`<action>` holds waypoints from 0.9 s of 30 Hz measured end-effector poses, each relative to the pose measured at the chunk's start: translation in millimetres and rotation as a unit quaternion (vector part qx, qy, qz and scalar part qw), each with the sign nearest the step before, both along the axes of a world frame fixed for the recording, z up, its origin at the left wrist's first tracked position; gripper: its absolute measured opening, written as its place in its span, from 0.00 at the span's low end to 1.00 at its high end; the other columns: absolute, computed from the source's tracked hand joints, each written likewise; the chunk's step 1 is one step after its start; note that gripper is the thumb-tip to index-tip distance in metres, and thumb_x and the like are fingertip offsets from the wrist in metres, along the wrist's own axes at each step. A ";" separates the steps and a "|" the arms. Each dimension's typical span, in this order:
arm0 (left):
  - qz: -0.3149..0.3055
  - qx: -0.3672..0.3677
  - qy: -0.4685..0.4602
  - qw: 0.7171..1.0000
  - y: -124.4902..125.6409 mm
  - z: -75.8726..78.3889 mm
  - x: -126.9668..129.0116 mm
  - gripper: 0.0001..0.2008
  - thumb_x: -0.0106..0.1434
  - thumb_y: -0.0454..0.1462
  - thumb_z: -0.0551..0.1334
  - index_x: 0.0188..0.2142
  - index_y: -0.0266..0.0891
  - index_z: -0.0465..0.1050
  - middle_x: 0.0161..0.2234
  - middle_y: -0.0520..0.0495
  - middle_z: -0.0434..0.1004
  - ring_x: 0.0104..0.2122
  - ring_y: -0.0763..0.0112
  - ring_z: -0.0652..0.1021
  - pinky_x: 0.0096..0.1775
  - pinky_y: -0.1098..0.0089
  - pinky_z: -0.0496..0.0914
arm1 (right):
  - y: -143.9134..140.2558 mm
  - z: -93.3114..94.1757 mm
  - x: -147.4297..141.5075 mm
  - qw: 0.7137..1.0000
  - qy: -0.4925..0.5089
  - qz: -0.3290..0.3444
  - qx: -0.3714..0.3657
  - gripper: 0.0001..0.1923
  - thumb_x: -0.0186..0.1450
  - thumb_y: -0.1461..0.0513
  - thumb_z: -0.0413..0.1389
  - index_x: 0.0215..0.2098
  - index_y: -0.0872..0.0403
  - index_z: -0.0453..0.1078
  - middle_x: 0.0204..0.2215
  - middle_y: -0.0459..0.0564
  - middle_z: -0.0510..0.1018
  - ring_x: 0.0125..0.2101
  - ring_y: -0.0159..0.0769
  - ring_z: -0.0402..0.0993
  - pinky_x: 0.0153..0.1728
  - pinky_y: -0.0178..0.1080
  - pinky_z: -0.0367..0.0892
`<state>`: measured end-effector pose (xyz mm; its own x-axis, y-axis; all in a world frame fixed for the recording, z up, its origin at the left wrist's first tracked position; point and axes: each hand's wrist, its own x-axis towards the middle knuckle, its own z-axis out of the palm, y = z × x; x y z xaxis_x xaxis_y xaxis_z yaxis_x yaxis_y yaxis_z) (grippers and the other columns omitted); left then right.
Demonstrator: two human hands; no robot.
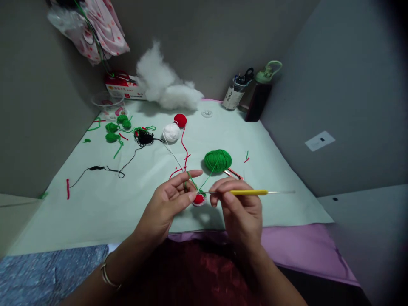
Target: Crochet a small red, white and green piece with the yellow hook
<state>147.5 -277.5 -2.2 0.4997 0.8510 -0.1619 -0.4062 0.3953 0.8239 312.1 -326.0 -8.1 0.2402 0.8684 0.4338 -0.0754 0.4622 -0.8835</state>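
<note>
Two bare hands meet above the pale green cloth [95, 204]: the left hand [168, 199] pinches a small round crocheted piece [199, 199] — red with a whitish edge — between thumb and fingertips, green strand looped over its forefinger. The right hand [237, 204] closes its fingers around a slim crochet hook [248, 192] with a yellow handle, tip at the piece. Just beyond lies a soft green yarn ball [218, 160]; fluffy white stuffing [165, 85] sits against the far wall.

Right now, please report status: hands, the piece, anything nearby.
Left hand pinches red crochet piece, green strand over finger. Right hand holds yellow hook at the piece. Green yarn ball just behind.
</note>
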 end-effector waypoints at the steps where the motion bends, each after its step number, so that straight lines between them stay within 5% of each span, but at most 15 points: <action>1: 0.003 0.005 0.009 1.000 -1.1 -1.3 0.4 0.21 0.60 0.37 0.74 0.54 0.42 0.82 0.33 0.49 0.77 0.34 0.71 0.75 0.41 0.70 0.71 | 1.5 -0.5 -2.8 1.000 -0.018 -0.002 0.000 0.07 0.71 0.63 0.59 0.42 0.48 0.80 0.37 0.49 0.82 0.33 0.35 0.78 0.32 0.38 0.76; 7: 0.055 0.031 0.023 0.998 -5.0 -7.9 7.3 0.22 0.61 0.38 0.74 0.55 0.43 0.81 0.35 0.50 0.76 0.37 0.69 0.75 0.45 0.69 0.72 | 0.1 -7.0 -14.9 0.986 -0.137 -0.093 0.029 0.13 0.71 0.69 0.59 0.46 0.46 0.80 0.39 0.48 0.84 0.40 0.37 0.80 0.41 0.42 0.79; 12: 0.031 -0.060 -0.054 0.996 -5.2 -9.0 10.5 0.21 0.59 0.37 0.75 0.53 0.42 0.82 0.34 0.50 0.77 0.35 0.73 0.75 0.42 0.74 0.71 | -3.4 -16.6 -11.1 0.925 -0.327 -0.143 0.127 0.23 0.69 0.71 0.60 0.57 0.43 0.77 0.48 0.52 0.82 0.45 0.40 0.80 0.42 0.44 0.80; 16: -0.028 -0.139 -0.081 0.987 -0.7 -6.9 5.6 0.20 0.59 0.35 0.74 0.52 0.38 0.83 0.36 0.47 0.79 0.32 0.74 0.74 0.39 0.74 0.71 | -0.2 -7.5 -2.2 0.965 -0.231 -0.106 0.068 0.17 0.70 0.70 0.59 0.51 0.45 0.80 0.41 0.49 0.83 0.41 0.39 0.80 0.41 0.44 0.79; 21: -0.001 -0.088 -0.053 0.995 -1.0 -3.5 4.1 0.24 0.58 0.35 0.76 0.54 0.41 0.82 0.33 0.50 0.78 0.33 0.75 0.75 0.40 0.75 0.70 | 0.8 6.0 0.4 0.984 -0.170 -0.052 0.028 0.11 0.71 0.67 0.59 0.45 0.47 0.81 0.37 0.48 0.83 0.38 0.38 0.79 0.40 0.44 0.77; 27: 0.014 -0.050 -0.038 0.998 -4.9 -2.4 7.8 0.23 0.58 0.35 0.76 0.53 0.42 0.81 0.33 0.51 0.78 0.34 0.75 0.76 0.42 0.74 0.70 | 2.4 1.2 -3.6 0.987 -0.150 -0.059 0.026 0.10 0.71 0.67 0.60 0.44 0.47 0.81 0.37 0.48 0.83 0.39 0.38 0.79 0.41 0.43 0.77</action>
<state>155.3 -282.4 -4.6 0.4905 0.8461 -0.2087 -0.4783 0.4616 0.7471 308.5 -323.5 -6.9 0.1922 0.8173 0.5432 0.2418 0.4970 -0.8334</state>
